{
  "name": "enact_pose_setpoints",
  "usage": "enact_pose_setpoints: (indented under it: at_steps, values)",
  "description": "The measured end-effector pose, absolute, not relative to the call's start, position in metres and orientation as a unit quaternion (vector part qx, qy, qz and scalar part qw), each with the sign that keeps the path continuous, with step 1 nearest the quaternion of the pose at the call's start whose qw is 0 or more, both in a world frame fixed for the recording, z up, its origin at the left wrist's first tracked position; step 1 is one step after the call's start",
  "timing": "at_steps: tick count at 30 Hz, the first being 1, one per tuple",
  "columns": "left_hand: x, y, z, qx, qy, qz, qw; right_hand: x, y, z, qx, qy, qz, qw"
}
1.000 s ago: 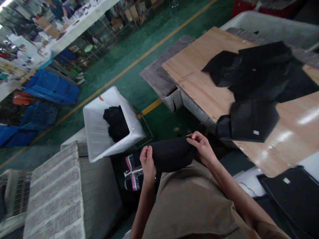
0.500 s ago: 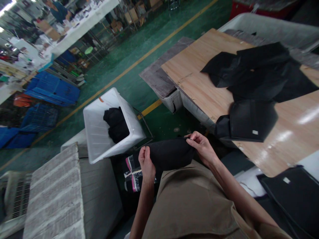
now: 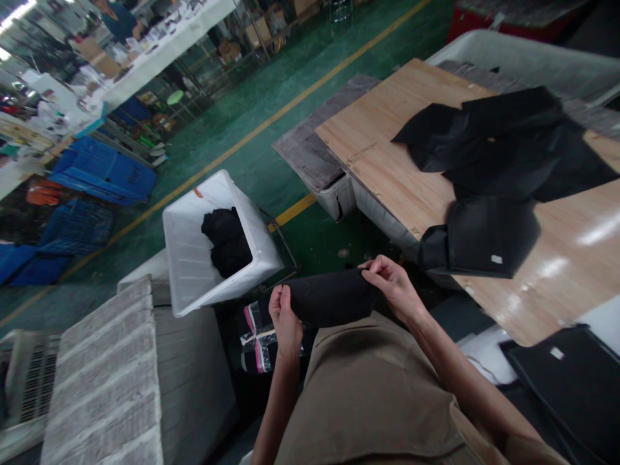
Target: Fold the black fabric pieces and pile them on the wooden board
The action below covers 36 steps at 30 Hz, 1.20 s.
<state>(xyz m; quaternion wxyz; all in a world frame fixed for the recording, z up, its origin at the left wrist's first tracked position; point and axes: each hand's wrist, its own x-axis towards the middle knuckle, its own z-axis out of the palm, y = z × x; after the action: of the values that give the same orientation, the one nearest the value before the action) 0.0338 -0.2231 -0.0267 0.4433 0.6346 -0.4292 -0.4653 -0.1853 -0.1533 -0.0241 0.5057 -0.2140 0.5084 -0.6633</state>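
Observation:
A black fabric piece (image 3: 329, 298) is stretched between my two hands, in front of my lap. My left hand (image 3: 285, 318) pinches its left upper corner between thumb and fingers. At the opposite corner, my right hand (image 3: 390, 284) grips the edge in the same way. The cloth hangs down a little from its upper edge. Beyond my left hand stands a white plastic bin (image 3: 194, 258), tilted, with dark fabric pieces (image 3: 225, 242) inside. Below it, partly behind my left hand, lies a plastic-wrapped bundle (image 3: 259, 339) with pink and white bands.
On my right is a wooden board (image 3: 378, 135) bearing several black fabric pieces (image 3: 508, 142) and a black panel with a white label (image 3: 494, 236). A covered grey box (image 3: 106, 374) stands at left. Blue crates (image 3: 104, 171) and a long worktable with a person (image 3: 116, 22) are farther off.
The view has shifted very slightly. My hands keep their hold on the black fabric piece, whose lower edge has risen a little.

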Motion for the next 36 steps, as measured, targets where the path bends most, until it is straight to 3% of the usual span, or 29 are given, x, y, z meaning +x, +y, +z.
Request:
enact_pose_setpoints:
  at_steps: [11, 17, 22, 30, 36]
  values:
    - [0.041, -0.233, -0.050, 0.590, -0.440, -0.493, 0.464, -0.181, -0.153, -0.017, -0.312, 0.520, -0.643, 0.469]
    - [0.049, -0.238, -0.058, 0.573, -0.641, -0.351, 0.371, -0.178, -0.150, -0.015, -0.401, 0.543, -0.580, 0.456]
    - [0.034, -0.234, -0.031, 0.416, -0.819, -0.268, 0.291, -0.171, -0.153, -0.013, -0.440, 0.534, -0.554, 0.463]
    - [0.008, -0.231, -0.020, 0.343, -0.852, -0.343, 0.199, -0.174, -0.147, -0.007, -0.462, 0.517, -0.547, 0.470]
    - [0.054, -0.233, -0.057, 0.368, -0.876, -0.255, 0.180, -0.186, -0.140, 0.004, -0.468, 0.547, -0.533, 0.445]
